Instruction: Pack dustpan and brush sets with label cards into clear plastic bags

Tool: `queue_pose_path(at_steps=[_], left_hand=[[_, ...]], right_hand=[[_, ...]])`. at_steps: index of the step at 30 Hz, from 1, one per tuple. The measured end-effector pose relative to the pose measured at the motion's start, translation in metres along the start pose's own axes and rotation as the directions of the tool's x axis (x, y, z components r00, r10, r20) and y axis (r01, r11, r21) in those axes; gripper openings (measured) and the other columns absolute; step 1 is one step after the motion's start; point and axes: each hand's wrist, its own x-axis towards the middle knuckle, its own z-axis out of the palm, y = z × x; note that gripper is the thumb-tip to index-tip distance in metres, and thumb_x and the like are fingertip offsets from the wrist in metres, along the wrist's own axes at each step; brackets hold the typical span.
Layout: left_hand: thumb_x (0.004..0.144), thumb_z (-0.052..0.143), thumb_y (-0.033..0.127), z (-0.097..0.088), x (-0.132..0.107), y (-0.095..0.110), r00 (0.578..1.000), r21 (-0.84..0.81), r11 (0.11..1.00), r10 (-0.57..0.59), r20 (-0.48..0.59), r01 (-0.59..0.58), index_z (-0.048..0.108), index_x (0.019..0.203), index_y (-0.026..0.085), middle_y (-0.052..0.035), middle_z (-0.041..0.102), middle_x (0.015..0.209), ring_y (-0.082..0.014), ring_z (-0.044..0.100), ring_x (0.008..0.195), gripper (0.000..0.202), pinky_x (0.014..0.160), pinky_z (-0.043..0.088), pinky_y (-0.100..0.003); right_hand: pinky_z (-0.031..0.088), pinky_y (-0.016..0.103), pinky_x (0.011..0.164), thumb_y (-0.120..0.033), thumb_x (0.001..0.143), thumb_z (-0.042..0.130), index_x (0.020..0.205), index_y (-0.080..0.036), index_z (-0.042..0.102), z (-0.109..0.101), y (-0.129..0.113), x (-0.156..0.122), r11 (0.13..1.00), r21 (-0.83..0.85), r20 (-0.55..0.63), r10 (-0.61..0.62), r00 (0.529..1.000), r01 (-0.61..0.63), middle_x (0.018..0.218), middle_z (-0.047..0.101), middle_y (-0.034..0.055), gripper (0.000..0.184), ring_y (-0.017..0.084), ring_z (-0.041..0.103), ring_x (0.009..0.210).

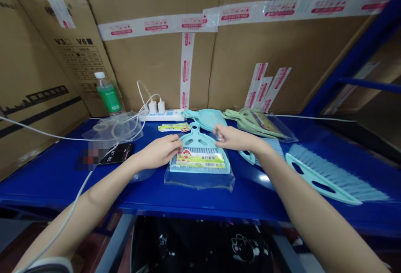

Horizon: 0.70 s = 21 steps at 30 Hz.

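In front of me lies a light-blue dustpan with a brush set in it, inside a clear plastic bag. A yellow-green printed label covers the brush bristles. My left hand is at the upper left edge of the bag, its fingers curled together on the plastic. On the other side, my right hand pinches what looks like a bit of the same clear plastic between thumb and fingers. The dustpan's handle loop points away from me, between the two hands.
Loose light-blue brushes lie at the right. Behind are another blue dustpan, a bagged green dustpan set, loose labels and a power strip. Leftward are a phone, cables, crumpled plastic and a green bottle.
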Motion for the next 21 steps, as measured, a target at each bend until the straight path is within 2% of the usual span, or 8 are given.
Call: queue_pose_path(at_steps=[2, 4, 7, 9, 11, 17, 21], left_hand=[[0.09, 0.039, 0.019, -0.001, 0.0, 0.003, 0.999, -0.035, 0.998, 0.044, 0.015, -0.043, 0.057, 0.088, 0.016, -0.0051, 0.054, 0.086, -0.0174, 0.051, 0.081, 0.018, 0.075, 0.043, -0.032], [0.091, 0.043, 0.025, -0.003, 0.0, 0.006, 0.995, -0.098, 0.991, 0.091, 0.036, -0.087, 0.057, 0.088, 0.017, -0.0043, 0.056, 0.086, -0.0173, 0.052, 0.083, 0.017, 0.079, 0.042, -0.032], [0.089, 0.05, 0.031, -0.006, 0.0, 0.009, 0.988, -0.178, 0.976, 0.136, 0.073, -0.121, 0.057, 0.086, 0.018, -0.0025, 0.057, 0.084, -0.0164, 0.052, 0.082, 0.016, 0.078, 0.042, -0.03], [0.085, 0.054, 0.031, -0.008, 0.0, 0.01, 0.983, -0.193, 0.972, 0.157, 0.094, -0.137, 0.057, 0.084, 0.017, -0.0015, 0.056, 0.081, -0.0156, 0.052, 0.079, 0.015, 0.074, 0.042, -0.028], [0.083, 0.055, 0.027, -0.008, -0.001, 0.01, 0.979, -0.194, 0.97, 0.173, 0.111, -0.15, 0.057, 0.084, 0.017, -0.001, 0.055, 0.079, -0.0149, 0.051, 0.076, 0.011, 0.071, 0.041, -0.027], [0.079, 0.049, 0.015, -0.008, -0.001, 0.011, 0.974, -0.248, 0.956, 0.189, 0.123, -0.154, 0.057, 0.079, 0.018, 0.001, 0.055, 0.07, -0.0123, 0.05, 0.067, 0.009, 0.065, 0.041, -0.025], [0.078, 0.047, 0.013, -0.008, -0.001, 0.013, 0.971, -0.233, 0.957, 0.204, 0.122, -0.172, 0.056, 0.075, 0.018, 0.0019, 0.055, 0.067, -0.0116, 0.049, 0.064, 0.011, 0.063, 0.039, -0.024]], right_hand=[[0.032, 0.029, 0.057, -0.023, 0.068, 0.051, 0.089, -0.02, 0.042, -0.001, -0.005, -0.003, 1.0, -0.009, -0.066, 0.001, 0.998, -0.002, 0.064, 0.046, -0.0027, 0.022, 0.016, 0.046, 0.061], [0.032, 0.028, 0.056, -0.025, 0.071, 0.052, 0.09, -0.021, 0.042, -0.003, -0.012, -0.005, 1.0, 0.006, -0.07, -0.028, 0.997, 0.028, 0.065, 0.046, -0.0027, 0.022, 0.016, 0.046, 0.061], [0.033, 0.027, 0.056, -0.029, 0.072, 0.055, 0.083, -0.022, 0.043, -0.005, -0.021, -0.007, 0.993, 0.061, 0.091, -0.106, 0.99, 0.101, 0.062, 0.046, -0.0035, 0.018, 0.015, 0.046, 0.06], [0.034, 0.027, 0.056, -0.029, 0.072, 0.059, 0.078, -0.022, 0.044, -0.004, -0.027, -0.008, 0.988, 0.097, 0.235, -0.143, 0.962, 0.123, 0.06, 0.048, -0.004, 0.017, 0.014, 0.047, 0.059], [0.036, 0.026, 0.056, -0.029, 0.07, 0.062, 0.075, -0.022, 0.045, -0.003, -0.031, -0.008, 0.986, 0.112, 0.33, -0.152, 0.932, 0.121, 0.06, 0.05, -0.0042, 0.019, 0.014, 0.049, 0.059], [0.038, 0.027, 0.059, -0.044, 0.066, 0.07, 0.075, -0.022, 0.045, 0.002, -0.03, -0.008, 0.984, 0.123, 0.386, -0.164, 0.908, 0.126, 0.061, 0.055, -0.0043, 0.034, 0.014, 0.054, 0.061], [0.038, 0.027, 0.06, -0.046, 0.065, 0.07, 0.076, -0.021, 0.047, 0.003, -0.03, -0.007, 0.984, 0.116, 0.384, -0.17, 0.907, 0.136, 0.063, 0.057, -0.0035, 0.036, 0.014, 0.054, 0.061]])
